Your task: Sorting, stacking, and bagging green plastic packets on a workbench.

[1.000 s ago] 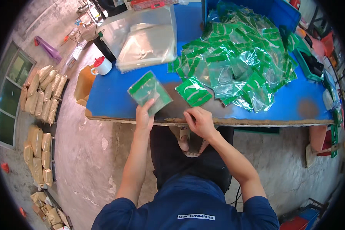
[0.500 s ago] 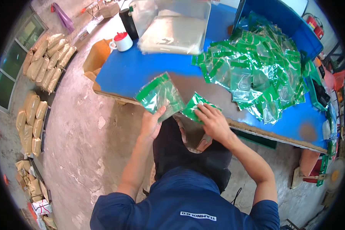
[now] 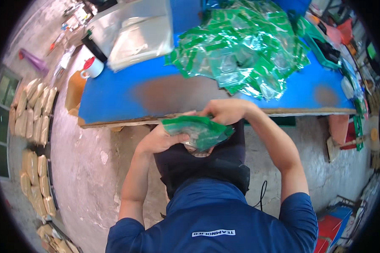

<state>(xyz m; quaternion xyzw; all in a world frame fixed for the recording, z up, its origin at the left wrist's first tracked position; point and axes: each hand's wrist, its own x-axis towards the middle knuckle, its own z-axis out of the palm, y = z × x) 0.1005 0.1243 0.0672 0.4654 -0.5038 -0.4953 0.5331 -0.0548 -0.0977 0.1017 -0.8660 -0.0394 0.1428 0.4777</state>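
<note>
Together, left hand [image 3: 158, 141] and right hand [image 3: 223, 111], elbows bent, each grip closed on green packet [image 3: 196, 130] below blue table [image 3: 114, 101] edge.

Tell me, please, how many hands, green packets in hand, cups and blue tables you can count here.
Hands: 2 (left hand, right hand)
Green packets in hand: 1, held by both
Cups: 1
Blue tables: 1
Total: 5

packets [image 3: 197, 131] between both hands, before table [image 3: 114, 101] edge | packet heap [image 3: 245, 50] on table, behind
</note>
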